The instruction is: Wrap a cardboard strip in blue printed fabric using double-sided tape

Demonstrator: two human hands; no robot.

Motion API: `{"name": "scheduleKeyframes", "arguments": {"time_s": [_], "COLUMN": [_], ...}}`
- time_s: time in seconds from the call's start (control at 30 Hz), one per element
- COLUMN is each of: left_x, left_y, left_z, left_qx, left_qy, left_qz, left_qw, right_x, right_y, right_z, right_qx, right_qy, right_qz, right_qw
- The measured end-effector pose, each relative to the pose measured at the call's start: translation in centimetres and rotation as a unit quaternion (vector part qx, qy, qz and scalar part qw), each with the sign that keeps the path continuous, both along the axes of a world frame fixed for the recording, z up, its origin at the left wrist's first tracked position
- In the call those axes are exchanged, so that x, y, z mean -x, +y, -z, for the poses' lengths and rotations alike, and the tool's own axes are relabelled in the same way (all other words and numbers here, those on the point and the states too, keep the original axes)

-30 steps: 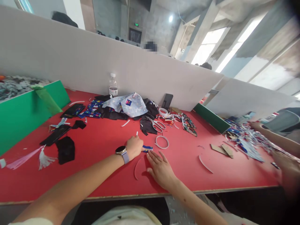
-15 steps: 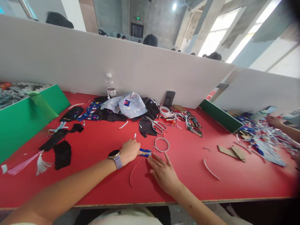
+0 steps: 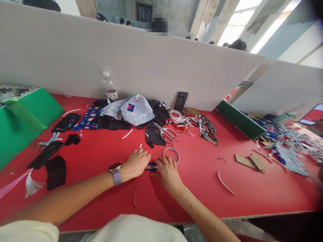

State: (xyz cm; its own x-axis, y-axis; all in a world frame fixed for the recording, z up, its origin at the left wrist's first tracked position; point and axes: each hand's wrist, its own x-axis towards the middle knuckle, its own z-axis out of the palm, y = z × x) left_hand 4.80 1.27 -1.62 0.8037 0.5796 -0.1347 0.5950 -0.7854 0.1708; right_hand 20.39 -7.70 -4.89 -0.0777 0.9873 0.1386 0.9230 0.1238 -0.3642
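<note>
My left hand [image 3: 136,163], with a watch on the wrist, rests curled on the red table [image 3: 191,188] and pinches one end of a small blue patterned fabric strip [image 3: 151,166]. My right hand [image 3: 167,169] has its fingers bent down onto the other end of the same strip. Most of the strip is hidden between the two hands. A white ring [image 3: 171,154] lies just beyond my right hand. A thin white curved strip [image 3: 136,196] lies on the table below my hands.
Scissors [image 3: 165,132], black fabric pieces, a pale printed cloth [image 3: 131,111], a water bottle [image 3: 109,86], a tape roll [image 3: 175,115] and a phone [image 3: 180,101] lie near the grey partition. A green divider [image 3: 27,117] stands left, cardboard pieces [image 3: 249,162] and paper scraps right.
My right hand moved from lying flat and spread on the table up to the fabric strip and curled onto it. The view dipped and shifted slightly. The neighbour's hands at right left the view.
</note>
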Motion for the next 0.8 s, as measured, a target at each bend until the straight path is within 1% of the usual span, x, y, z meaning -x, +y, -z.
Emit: {"name": "scheduleKeyframes", "arguments": {"time_s": [0.13, 0.27, 0.33, 0.43, 0.6, 0.67, 0.7, 0.8], "left_x": [0.3, 1.1, 1.4, 1.7, 1.5, 1.3, 1.2, 0.7], "left_y": [1.0, 1.5, 1.5, 1.4, 1.4, 1.3, 1.3, 1.1], "left_z": [0.9, 1.6, 1.8, 1.7, 1.0, 0.5, 0.2, -0.4], "left_qx": [0.034, 0.084, 0.112, 0.159, 0.228, 0.268, 0.298, 0.405], "left_qy": [-0.018, -0.046, -0.065, -0.093, -0.133, -0.151, -0.162, -0.209], "left_qz": [0.024, 0.038, 0.028, -0.003, -0.037, -0.049, -0.058, -0.081], "left_qw": [0.999, 0.995, 0.991, 0.983, 0.964, 0.950, 0.939, 0.886], "right_x": [0.0, -0.5, -0.5, -0.1, 0.0, -0.2, -0.2, -0.1], "right_y": [0.9, 1.0, 0.9, 0.9, 1.6, 1.9, 2.0, 2.0], "right_z": [0.3, -0.2, -0.6, -0.8, -0.8, -1.0, -1.2, -1.7], "right_qx": [0.025, 0.039, 0.043, 0.042, 0.031, 0.030, 0.029, 0.024], "right_qy": [0.014, 0.039, 0.093, 0.166, 0.204, 0.221, 0.226, 0.230], "right_qz": [0.008, 0.022, 0.038, 0.068, 0.102, 0.100, 0.098, 0.093], "right_qw": [1.000, 0.998, 0.994, 0.983, 0.973, 0.970, 0.969, 0.968]}}
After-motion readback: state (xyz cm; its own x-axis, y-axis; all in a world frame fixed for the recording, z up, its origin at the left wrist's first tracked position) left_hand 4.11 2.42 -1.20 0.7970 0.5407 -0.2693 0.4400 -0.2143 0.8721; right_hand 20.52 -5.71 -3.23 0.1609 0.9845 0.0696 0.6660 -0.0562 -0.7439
